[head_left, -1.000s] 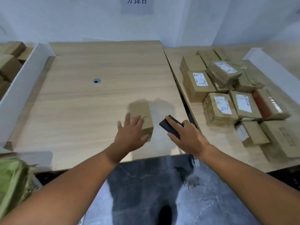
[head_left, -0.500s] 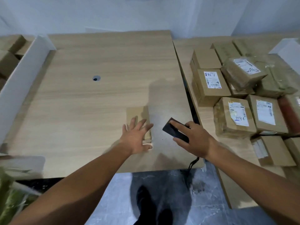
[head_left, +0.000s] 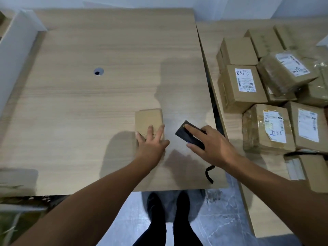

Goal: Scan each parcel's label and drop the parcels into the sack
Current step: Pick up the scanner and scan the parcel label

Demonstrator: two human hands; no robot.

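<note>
Two likely holders at the left edge, neither whole. At upper left, a white partition (head_left: pixel 16 55), contents behind it out of frame. At lower left, below the table (head_left: pixel 79 112) edge, a green blur (head_left: pixel 10 222), possibly the sack, too smeared to show any contents.

On the side table (head_left: pixel 209 36) to the right, a heap of brown parcels (head_left: pixel 248 89), several with white labels up, the rightmost cut by the frame, the nearest partly hidden behind the right forearm.

Near the front of the table, one small parcel (head_left: pixel 148 119). Lies flat, plain cardboard face up, label out of sight. Near end covered by the left hand (head_left: pixel 150 144): palm down, fingers straight and spread, resting on the cardboard, gripping nothing.

Just beside it, clear of the box, the right hand (head_left: pixel 213 144), closed round a black scanner (head_left: pixel 188 134). Forefinger stretched along its top, thumb against its near side, other fingers wrapped under and mostly hidden. Scanner nose low over the tabletop, angled toward the parcel; touching the wood or not, unclear.

Behind the wrist, a black cable (head_left: pixel 208 174) curling at the table's front edge. Below, on grey floor, two dark shoes (head_left: pixel 166 210).
</note>
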